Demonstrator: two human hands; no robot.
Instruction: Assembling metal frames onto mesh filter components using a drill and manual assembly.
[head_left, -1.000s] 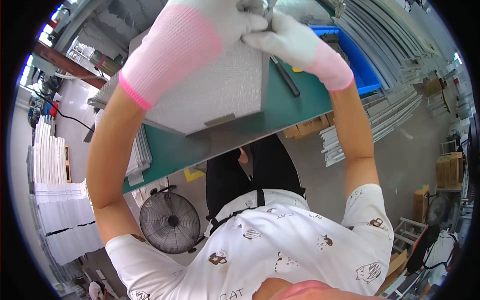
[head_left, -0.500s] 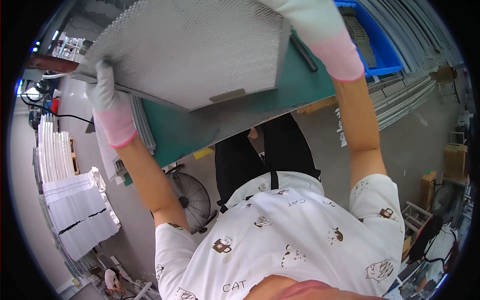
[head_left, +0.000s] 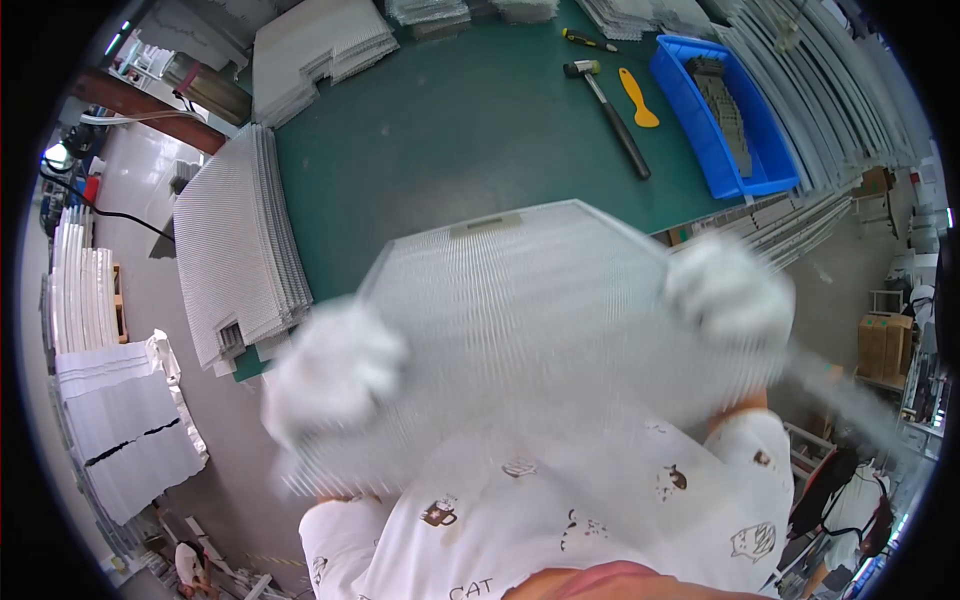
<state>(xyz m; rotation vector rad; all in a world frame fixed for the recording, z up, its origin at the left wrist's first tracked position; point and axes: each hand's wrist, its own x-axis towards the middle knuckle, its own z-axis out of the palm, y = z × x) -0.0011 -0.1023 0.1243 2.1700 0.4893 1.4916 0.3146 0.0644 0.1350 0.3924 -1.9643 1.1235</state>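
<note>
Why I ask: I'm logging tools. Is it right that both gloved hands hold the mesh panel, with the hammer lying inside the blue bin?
Not quite. In the head view the hammer lies on the green table, left of the blue bin. Both hands, left and right, hold the mesh panel.

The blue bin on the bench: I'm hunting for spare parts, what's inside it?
The blue bin holds a row of dark grey pieces along its left side. Its remaining floor looks bare. Anything under them is covered.

Green table (head_left: 450, 130) centre bare. Obstacles: stack of mesh panels (head_left: 235, 250) on its left edge, hammer (head_left: 610, 110), yellow scraper (head_left: 637, 97) and blue bin (head_left: 720, 110) at right.
</note>
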